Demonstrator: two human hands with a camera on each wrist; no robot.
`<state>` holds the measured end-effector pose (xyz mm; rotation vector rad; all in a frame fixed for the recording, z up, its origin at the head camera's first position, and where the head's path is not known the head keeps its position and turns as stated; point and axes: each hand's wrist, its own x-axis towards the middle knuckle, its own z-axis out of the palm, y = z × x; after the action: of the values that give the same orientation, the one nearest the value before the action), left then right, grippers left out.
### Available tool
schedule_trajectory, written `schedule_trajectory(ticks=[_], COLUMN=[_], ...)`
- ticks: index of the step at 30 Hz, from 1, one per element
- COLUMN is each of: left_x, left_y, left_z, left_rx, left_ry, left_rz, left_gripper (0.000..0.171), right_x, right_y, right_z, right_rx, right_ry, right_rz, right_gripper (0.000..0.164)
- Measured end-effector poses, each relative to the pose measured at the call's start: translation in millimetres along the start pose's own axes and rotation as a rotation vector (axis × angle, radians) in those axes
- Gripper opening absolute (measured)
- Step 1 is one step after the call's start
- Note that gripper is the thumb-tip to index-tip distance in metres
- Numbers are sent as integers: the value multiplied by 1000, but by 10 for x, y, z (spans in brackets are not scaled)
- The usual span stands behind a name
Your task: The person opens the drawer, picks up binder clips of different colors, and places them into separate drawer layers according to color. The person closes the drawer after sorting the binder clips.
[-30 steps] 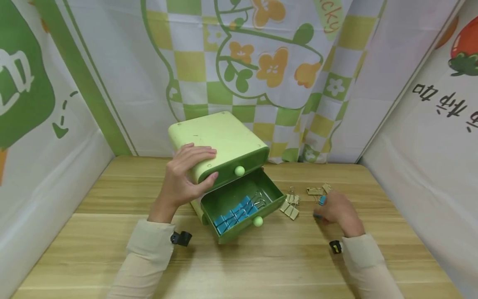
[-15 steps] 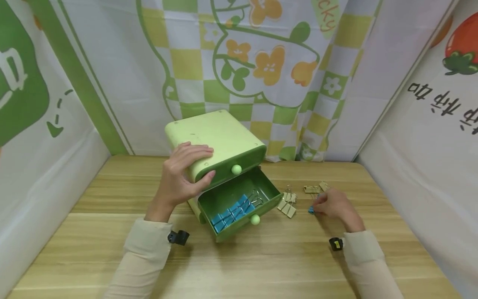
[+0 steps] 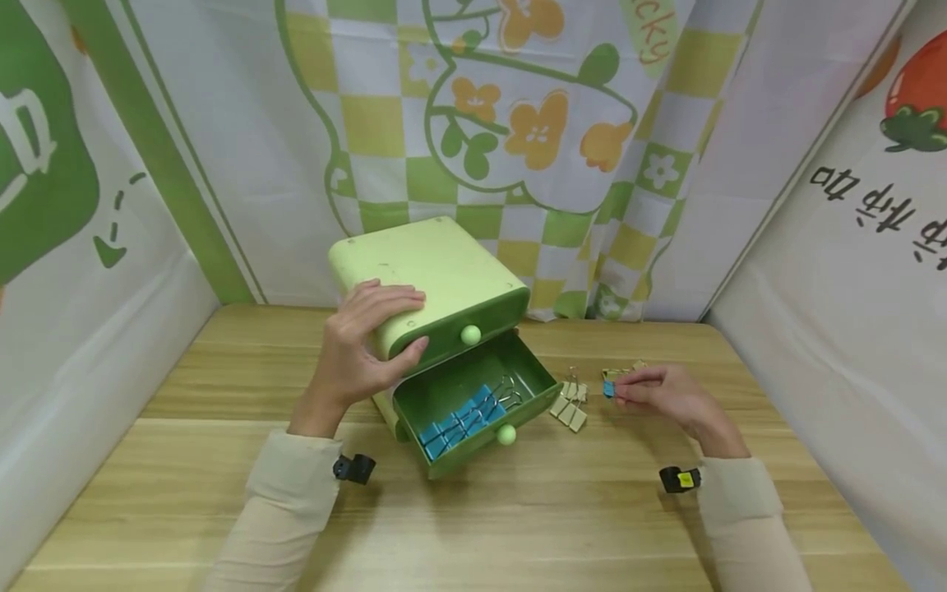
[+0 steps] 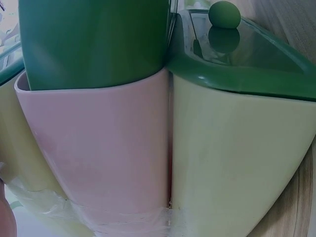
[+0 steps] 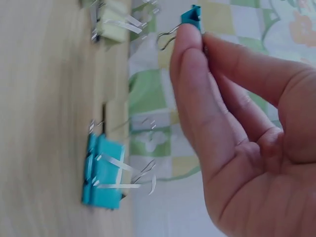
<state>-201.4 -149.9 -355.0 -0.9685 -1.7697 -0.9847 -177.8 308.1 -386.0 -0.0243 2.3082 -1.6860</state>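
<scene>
We see the left hand (image 3: 370,345) gripping the near-left corner of the pale-green plastic cabinet (image 3: 432,267), fingers laid over its top and thumb against its front, probably to keep it steady. Below, the dark-green plastic drawer (image 3: 464,452) with a round light-green knob (image 3: 506,434) stands pulled out, leaving the blue metal binder clips (image 3: 462,423) inside within easy reach; they lie in a row towards its near side.

Right of it, the right hand (image 3: 672,401) pinches one small blue metal binder clip (image 3: 609,389) between narrowed fingertips, which we judge suits so small a thing, held above the wooden surface (image 3: 555,518). Pale-yellow metal binder clips (image 3: 568,413) lie just right of the drawer. In the right wrist view, we find another blue clip (image 5: 103,173) with silver handles on the surface.
</scene>
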Motion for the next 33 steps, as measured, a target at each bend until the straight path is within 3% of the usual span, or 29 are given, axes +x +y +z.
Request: schedule_trajectory(ticks=[9, 16, 22, 33], left_x=[32, 17, -9, 6], left_y=[23, 37, 41, 27], left_z=[-1, -33, -45, -63], left_rx=[-19, -13, -9, -4], left_ry=[-30, -27, -24, -42], left_rz=[-24, -30, -37, -43], left_gripper=[38, 39, 39, 39], right_x=[-161, -90, -16, 138], right_y=[-363, -750, -1016, -1211], right_z=[94, 352, 579, 1035], right_rx=[40, -207, -400, -697], right_ry=[6, 10, -59, -146], right_rz=[-71, -155, -191, -322], right_gripper=[19, 37, 24, 2])
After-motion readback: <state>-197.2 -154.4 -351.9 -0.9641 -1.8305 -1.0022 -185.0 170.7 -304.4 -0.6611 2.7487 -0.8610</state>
